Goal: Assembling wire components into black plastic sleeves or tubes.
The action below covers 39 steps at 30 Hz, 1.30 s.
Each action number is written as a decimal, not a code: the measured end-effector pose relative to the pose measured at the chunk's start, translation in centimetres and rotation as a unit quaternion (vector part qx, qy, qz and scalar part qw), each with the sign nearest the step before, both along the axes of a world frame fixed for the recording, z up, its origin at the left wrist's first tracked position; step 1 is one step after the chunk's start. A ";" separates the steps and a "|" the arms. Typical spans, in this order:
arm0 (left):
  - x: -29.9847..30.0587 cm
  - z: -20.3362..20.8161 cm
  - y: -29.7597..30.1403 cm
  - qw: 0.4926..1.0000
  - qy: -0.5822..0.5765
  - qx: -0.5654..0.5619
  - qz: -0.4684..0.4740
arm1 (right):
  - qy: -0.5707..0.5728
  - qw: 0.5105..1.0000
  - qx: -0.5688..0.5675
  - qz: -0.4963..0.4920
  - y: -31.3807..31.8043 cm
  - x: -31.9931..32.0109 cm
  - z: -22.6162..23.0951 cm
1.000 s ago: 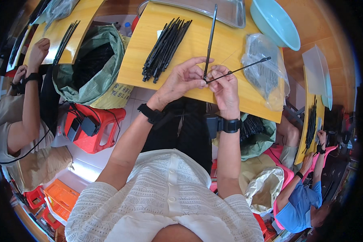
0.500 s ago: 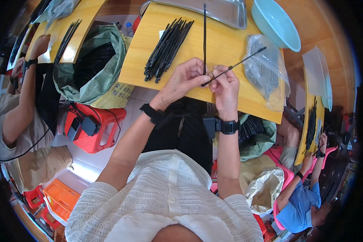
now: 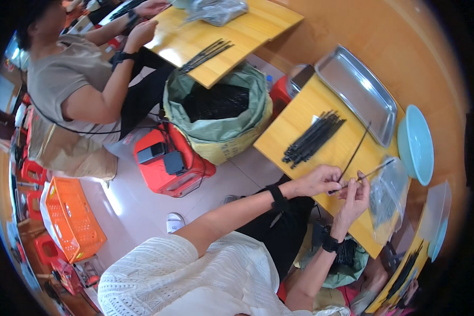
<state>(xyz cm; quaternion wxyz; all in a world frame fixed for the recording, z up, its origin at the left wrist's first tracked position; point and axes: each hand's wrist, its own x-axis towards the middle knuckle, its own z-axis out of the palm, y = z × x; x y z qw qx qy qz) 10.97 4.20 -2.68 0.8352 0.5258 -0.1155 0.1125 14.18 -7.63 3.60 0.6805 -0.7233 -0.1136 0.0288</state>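
My left hand [image 3: 321, 180] is closed on a thin black stick [image 3: 357, 150] that slants up and away over the yellow table [image 3: 277, 139]. Between the fingertips of my right hand [image 3: 355, 198] a second thin black stick [image 3: 378, 167] is pinched. Its near end reaches the left fingertips, where the two sticks come close together. I cannot tell whether they touch. To the left of my hands lies a pile of similar black sticks [image 3: 315, 138]. A clear plastic bag [image 3: 388, 199] with dark contents lies to the right of my right hand.
Behind the pile sits a metal tray [image 3: 357, 90], with a light-blue basin [image 3: 417, 145] beside it. A green sack [image 3: 216, 126] of black material and a red stool [image 3: 173, 181] stand left. Another person [image 3: 84, 79] sits by the far-left table. An orange crate [image 3: 79, 221] is on the floor.
The view has swung left, so the table and my hands appear further right and lower. Both hands keep their hold on the sticks.
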 end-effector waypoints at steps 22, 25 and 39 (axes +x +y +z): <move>-0.3 1.3 1.2 0.992 0.107 0.067 -0.014 | 0.097 0.988 0.112 0.035 0.5 0.8 0.4; -0.2 1.2 1.0 0.991 0.115 0.064 -0.027 | -0.006 0.997 0.072 0.027 0.5 1.3 -0.2; -0.5 2.1 1.6 0.987 0.142 0.050 -0.063 | -0.083 0.996 0.037 0.006 0.4 2.0 0.5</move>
